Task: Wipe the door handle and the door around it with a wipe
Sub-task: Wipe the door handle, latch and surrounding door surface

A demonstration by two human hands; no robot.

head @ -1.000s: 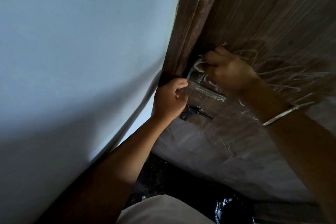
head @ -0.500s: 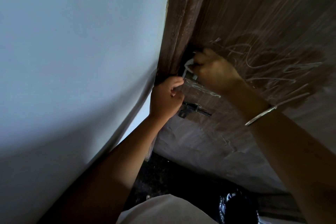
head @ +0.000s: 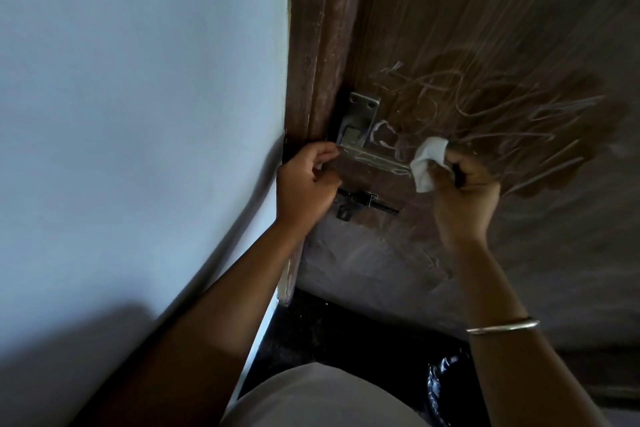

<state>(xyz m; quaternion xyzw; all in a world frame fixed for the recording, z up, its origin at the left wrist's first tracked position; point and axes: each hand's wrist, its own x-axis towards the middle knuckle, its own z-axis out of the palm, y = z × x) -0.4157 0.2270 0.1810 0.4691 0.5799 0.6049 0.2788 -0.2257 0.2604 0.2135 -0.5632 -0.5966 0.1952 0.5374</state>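
Note:
A brown wooden door (head: 485, 10) with white scribbles on it fills the upper right. Its metal lever handle (head: 374, 158) sticks out from a grey backplate (head: 358, 118) near the door's left edge. My left hand (head: 304, 184) grips the door's edge just left of the handle's base. My right hand (head: 464, 194) holds a crumpled white wipe (head: 427, 163) at the free right end of the lever, next to the scribbled door surface.
A pale blue wall (head: 138, 114) runs along the left. A dark slide bolt (head: 363, 203) sits below the handle. The door frame (head: 318, 38) stands between wall and door. Dark floor and a shiny black bag (head: 446, 388) lie below.
My right hand with the wipe has slid from the backplate rightward to the lever's free end, uncovering the plate. My left hand keeps its grip at the door edge.

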